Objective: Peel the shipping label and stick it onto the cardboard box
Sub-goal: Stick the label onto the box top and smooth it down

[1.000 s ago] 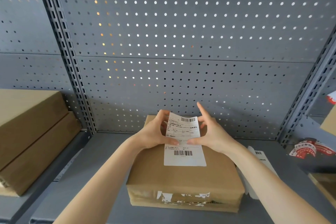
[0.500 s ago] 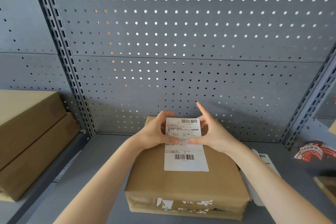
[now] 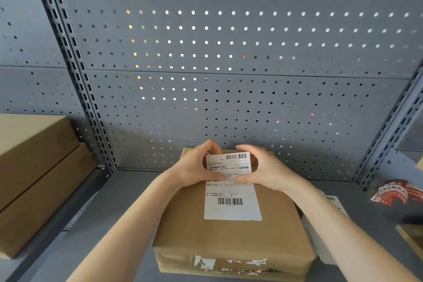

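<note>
White paper is pinched at mid-height as a shipping label (image 3: 232,190) is held over the top of a cardboard box (image 3: 231,233) on a grey metal shelf (image 3: 128,192). The left hand (image 3: 196,167) and the right hand (image 3: 265,168) are each closed on a side edge of the sheet, thumbs on its printed face and fingers curled behind its upper half. The lower half appears to lie against the box lid, the upper half raised off it; whether any backing remains behind cannot be told. The step would be best done, it is judged, by keeping the sheet taut and square to the box edges and pressing it down from the bottom upward, so that no crease or air pocket is trapped. Torn white tape remnants (image 3: 229,264) are seen on the near face of the box. Another label sheet (image 3: 332,200) lies just beside the box on the right, near a red-and-white roll of tape (image 3: 398,192); stacked cartons (image 3: 34,167) stand well apart on the left. Nothing is seen between the label and the lid.
</note>
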Available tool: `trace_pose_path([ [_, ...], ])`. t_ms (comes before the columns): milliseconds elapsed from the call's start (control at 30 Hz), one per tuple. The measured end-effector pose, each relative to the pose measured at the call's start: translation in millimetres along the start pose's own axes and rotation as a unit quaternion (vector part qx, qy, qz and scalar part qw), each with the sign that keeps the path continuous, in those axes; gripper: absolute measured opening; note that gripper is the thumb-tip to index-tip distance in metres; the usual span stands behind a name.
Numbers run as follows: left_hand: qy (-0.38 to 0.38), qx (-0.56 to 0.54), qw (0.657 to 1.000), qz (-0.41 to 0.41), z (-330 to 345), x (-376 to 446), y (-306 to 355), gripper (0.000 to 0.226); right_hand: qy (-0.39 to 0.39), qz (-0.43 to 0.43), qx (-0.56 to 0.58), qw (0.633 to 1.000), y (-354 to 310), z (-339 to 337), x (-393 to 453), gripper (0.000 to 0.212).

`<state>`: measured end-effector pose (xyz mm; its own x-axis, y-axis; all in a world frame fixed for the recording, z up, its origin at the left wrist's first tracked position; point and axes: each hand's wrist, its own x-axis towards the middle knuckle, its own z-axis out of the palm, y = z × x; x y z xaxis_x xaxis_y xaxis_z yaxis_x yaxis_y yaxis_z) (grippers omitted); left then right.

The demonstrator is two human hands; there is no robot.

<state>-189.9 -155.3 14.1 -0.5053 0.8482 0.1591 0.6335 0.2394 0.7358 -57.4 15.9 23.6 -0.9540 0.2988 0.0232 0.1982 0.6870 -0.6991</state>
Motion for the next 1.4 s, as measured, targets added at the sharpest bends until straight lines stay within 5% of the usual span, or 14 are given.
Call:
trace_pose_path([
  [367, 0.010, 0.000, 0.999, -0.035, -4, 8, -2, 0.045, 0.017, -0.023, 0.006, 1.000, -1, 2, 15, 0.038],
  [1400, 0.026, 0.115, 0.992, -0.047, -2, 24, -5, 0.012, 0.062, -0.052, -0.053, 0.995, 4, 6, 33, 0.014],
])
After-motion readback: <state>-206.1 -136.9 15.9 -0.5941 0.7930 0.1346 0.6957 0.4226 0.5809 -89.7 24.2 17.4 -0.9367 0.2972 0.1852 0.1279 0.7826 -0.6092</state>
